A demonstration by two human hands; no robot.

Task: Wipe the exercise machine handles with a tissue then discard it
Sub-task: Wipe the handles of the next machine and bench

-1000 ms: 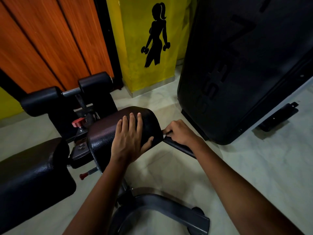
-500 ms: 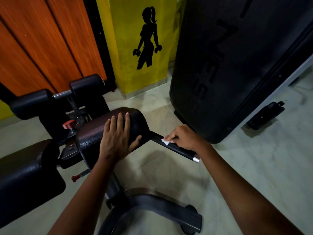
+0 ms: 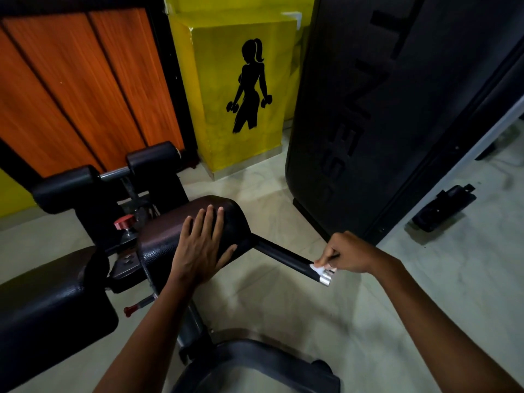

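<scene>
Right hand (image 3: 350, 255) pinches the tissue (image 3: 317, 267) at the handle (image 3: 286, 258) tip, by the metal cap. Left hand (image 3: 202, 245) lies spread flat on the pad (image 3: 170, 236). Risk: tissue slips off the end, small scrap, thin pinch.

Location: a gym. Evidence: padded exercise machine (image 3: 181, 236), foam rollers (image 3: 153, 158), dumbbell-lifter silhouette (image 3: 249, 86) on yellow pillar (image 3: 215, 80).

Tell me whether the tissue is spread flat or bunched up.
Bunched: only a small white tissue wad shows, pinched by the right hand against the black bar handle near its silver end cap.
</scene>
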